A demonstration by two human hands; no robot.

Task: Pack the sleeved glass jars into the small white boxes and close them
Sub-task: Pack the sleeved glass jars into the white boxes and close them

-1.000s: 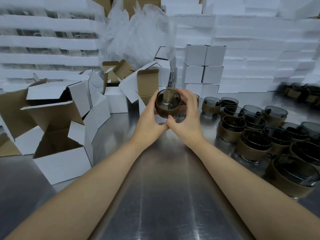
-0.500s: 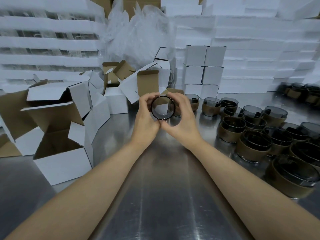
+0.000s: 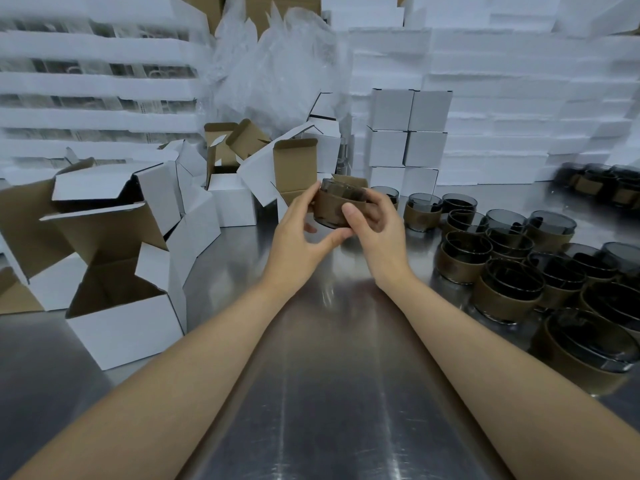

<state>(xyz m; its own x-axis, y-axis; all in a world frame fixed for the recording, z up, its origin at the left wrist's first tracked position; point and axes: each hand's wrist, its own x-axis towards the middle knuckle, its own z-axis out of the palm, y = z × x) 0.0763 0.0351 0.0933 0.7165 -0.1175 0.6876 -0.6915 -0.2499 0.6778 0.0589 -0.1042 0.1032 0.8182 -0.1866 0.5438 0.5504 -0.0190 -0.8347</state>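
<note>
Brown paper sleeve over smoky grey glass: sleeved glass jar (image 3: 334, 206), one piece, roughly upright, held above the table between both hands.

- Left hand (image 3: 298, 237): fingers curled against the jar's left side, thumb under its lower edge; gripping.
- Right hand (image 3: 379, 228): thumb pressed flat on the front of the sleeve, fingers wrapped round the jar's right side; gripping.
- Open white box (image 3: 294, 168): just behind the held jar, brown inside, lid flap standing upright. Whether the jar touches it cannot be told.
- Loose open boxes (image 3: 124, 327): a heap to the left, white outside and brown inside, flaps raised at various angles.
- Closed white boxes (image 3: 408, 133): neat stack behind and to the right of the hands, two wide and three high.
- Waiting jars (image 3: 505, 289): same sleeved kind, clustered upright on the right side of the table, close together.
- Far jars (image 3: 602, 183): a further group at the back right, blurred.
- Steel table (image 3: 329, 393): reflective, both forearms stretched above it.
- White foam sheets (image 3: 519, 98): stacked high along the back.
- Clear plastic wrap (image 3: 277, 64): bunched at back centre.
</note>
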